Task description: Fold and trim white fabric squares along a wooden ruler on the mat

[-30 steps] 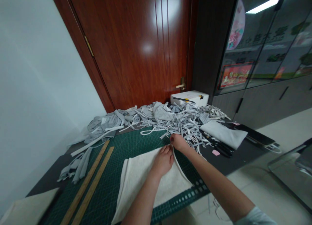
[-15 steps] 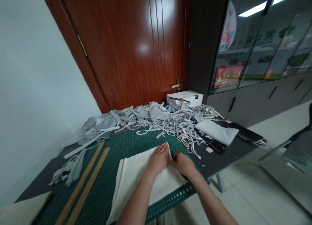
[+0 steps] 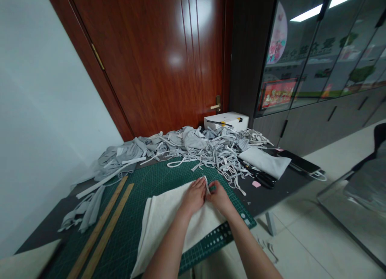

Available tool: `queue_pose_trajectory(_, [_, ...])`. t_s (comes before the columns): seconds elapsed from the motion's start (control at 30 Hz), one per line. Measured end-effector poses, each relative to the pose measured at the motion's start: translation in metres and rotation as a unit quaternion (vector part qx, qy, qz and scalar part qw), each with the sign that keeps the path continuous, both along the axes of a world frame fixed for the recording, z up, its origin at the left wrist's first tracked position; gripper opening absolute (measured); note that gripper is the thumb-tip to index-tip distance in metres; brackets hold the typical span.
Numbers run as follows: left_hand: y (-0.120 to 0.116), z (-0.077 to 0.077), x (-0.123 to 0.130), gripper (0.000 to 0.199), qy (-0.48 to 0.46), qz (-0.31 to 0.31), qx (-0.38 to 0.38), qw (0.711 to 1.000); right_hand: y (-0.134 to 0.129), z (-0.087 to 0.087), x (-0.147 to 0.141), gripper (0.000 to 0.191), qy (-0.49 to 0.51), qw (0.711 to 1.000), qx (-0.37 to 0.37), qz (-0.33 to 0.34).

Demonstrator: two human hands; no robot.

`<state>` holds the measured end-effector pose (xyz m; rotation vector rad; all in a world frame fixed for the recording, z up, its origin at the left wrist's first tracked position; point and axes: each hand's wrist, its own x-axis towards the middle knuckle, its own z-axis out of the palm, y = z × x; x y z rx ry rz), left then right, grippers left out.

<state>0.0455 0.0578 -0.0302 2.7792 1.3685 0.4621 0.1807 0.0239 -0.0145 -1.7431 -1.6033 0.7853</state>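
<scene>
Cream cloth, layered, raised at its right edge; left hand flat on it, right hand pinching that edge

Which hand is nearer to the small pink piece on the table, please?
Right. The right hand is at the edge of the cloth, to the left of the pink piece; the left hand lies on the cloth, farther left.

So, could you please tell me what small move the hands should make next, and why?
I'd suggest the right hand smooth the right edge of the cream cloth down toward the green mat: that edge looks slightly lifted by its fingers, while the left hand lies flat near the far corner, so it could probably steady the fabric.
</scene>
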Motion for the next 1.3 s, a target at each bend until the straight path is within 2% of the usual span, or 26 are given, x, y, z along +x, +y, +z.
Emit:
queue_pose_trajectory(0.07, [0.000,0.000,0.001,0.046,0.002,-0.002,0.006,1.000,-0.004,-0.002,0.004,0.037,0.021,1.000,0.008,0.013])
queue_pose_trajectory(0.23, [-0.002,0.000,0.002,0.046,0.015,0.001,0.023,1.000,-0.024,-0.001,0.019,0.018,0.027,0.998,0.027,0.045])
queue_pose_trajectory(0.63, [-0.004,-0.001,0.003,0.056,0.028,0.019,0.017,0.999,-0.066,0.002,0.032,0.022,-0.032,0.998,0.004,0.061])
queue_pose_trajectory(0.8, [-0.005,0.001,0.004,0.056,0.038,0.025,0.018,0.999,-0.083,-0.003,0.037,0.021,0.004,0.996,-0.017,0.091])
queue_pose_trajectory(0.9, [-0.007,0.003,0.005,0.057,0.045,0.025,0.020,0.998,-0.087,-0.008,0.046,0.022,0.045,0.995,-0.053,0.078])
queue_pose_trajectory(1.0, [-0.008,0.005,0.006,0.057,0.053,0.025,0.019,0.998,-0.091,-0.010,0.063,0.024,0.033,0.996,-0.065,0.056])
queue_pose_trajectory(1.13, [-0.008,0.005,0.006,0.058,0.057,0.027,0.020,0.998,-0.096,-0.008,0.082,0.026,0.009,0.999,-0.028,0.032])
queue_pose_trajectory(1.23, [-0.008,0.005,0.006,0.057,0.055,0.027,0.027,0.998,-0.100,0.003,0.078,0.021,0.001,0.998,0.059,0.011])
queue_pose_trajectory(1.3, [-0.009,0.006,0.007,0.056,0.056,0.025,0.029,0.998,-0.104,0.014,0.067,0.021,-0.007,0.990,0.132,0.043])
